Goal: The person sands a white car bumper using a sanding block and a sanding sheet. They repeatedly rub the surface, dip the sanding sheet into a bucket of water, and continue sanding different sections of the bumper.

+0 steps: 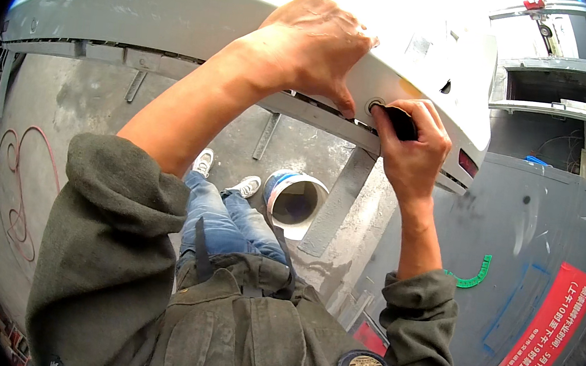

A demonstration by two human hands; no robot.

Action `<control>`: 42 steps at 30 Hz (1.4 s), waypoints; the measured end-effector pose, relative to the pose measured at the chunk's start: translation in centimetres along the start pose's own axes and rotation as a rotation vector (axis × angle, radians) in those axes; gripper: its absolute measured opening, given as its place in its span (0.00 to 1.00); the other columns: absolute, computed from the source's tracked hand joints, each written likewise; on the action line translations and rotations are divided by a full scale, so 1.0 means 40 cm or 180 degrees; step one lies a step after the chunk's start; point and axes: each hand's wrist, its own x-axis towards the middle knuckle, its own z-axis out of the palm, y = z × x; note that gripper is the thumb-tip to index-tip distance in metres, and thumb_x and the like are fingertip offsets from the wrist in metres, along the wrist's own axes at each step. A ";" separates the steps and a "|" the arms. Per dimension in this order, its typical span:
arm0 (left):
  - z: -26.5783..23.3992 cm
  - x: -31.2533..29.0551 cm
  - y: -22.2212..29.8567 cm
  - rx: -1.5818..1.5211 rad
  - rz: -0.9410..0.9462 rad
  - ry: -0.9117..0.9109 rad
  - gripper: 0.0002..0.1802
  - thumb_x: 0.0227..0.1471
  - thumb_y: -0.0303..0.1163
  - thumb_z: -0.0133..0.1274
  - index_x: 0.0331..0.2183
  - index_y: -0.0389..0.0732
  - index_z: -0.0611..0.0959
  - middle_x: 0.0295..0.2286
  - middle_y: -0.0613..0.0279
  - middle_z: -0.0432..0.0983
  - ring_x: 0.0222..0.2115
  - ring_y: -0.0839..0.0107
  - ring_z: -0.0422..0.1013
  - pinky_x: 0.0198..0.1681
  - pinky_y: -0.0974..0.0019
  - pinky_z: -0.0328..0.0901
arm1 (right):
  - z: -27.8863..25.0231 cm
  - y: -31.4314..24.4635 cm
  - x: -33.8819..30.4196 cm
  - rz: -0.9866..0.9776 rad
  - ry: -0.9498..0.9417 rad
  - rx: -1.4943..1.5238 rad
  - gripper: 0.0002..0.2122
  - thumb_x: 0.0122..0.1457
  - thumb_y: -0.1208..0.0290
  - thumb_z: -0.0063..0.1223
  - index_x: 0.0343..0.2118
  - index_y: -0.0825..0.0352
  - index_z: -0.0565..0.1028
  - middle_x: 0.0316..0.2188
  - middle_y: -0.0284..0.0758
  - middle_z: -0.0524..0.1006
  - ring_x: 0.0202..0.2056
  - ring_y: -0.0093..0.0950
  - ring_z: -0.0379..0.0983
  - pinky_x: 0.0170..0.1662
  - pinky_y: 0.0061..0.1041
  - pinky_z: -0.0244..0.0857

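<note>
across the top of the frame, the lower edge of the white panel (pixel 181 19) slants down rightward; below it, room opens between your forearms (pixel 200 106), above the bucket (pixel 278 183). right of upper centre, your right hand (pixel 415 139) curls leftward, its grip narrow on the dark piece (pixel 402 126) beside a round fitting (pixel 375 106). your left hand (pixel 317 47) arches over the edge, thumb downward; i cannot tell whether its grip holds.

I've got my left hand (pixel 320 47) on the white bodywork (pixel 146 11), my right hand (pixel 415 141) pinching a black piece (pixel 404 126) beside a small ring (pixel 374 104), bucket (pixel 293 230) below!
</note>
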 end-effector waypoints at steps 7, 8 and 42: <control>-0.002 -0.001 -0.004 0.0067 0.0048 0.0035 0.49 0.28 0.56 0.77 0.51 0.40 0.84 0.40 0.55 0.85 0.42 0.57 0.81 0.48 0.57 0.75 | 0.015 -0.007 -0.013 -0.0247 0.0172 -0.0107 0.09 0.48 0.76 0.73 0.28 0.64 0.80 0.28 0.34 0.80 0.27 0.33 0.78 0.32 0.30 0.72; 0.000 -0.002 -0.006 0.0042 0.0054 0.0060 0.49 0.28 0.56 0.77 0.51 0.40 0.84 0.40 0.55 0.85 0.42 0.57 0.82 0.48 0.57 0.75 | 0.025 -0.011 -0.014 -0.0307 0.0237 -0.0140 0.09 0.48 0.76 0.73 0.28 0.63 0.80 0.27 0.34 0.80 0.26 0.33 0.78 0.31 0.30 0.72; -0.003 -0.001 -0.001 -0.0025 -0.0032 0.0016 0.50 0.26 0.56 0.78 0.52 0.40 0.84 0.41 0.55 0.85 0.43 0.58 0.81 0.50 0.58 0.74 | -0.018 0.030 -0.027 -0.0087 -0.0304 -0.0068 0.08 0.49 0.76 0.72 0.29 0.66 0.81 0.28 0.35 0.80 0.27 0.31 0.78 0.33 0.27 0.72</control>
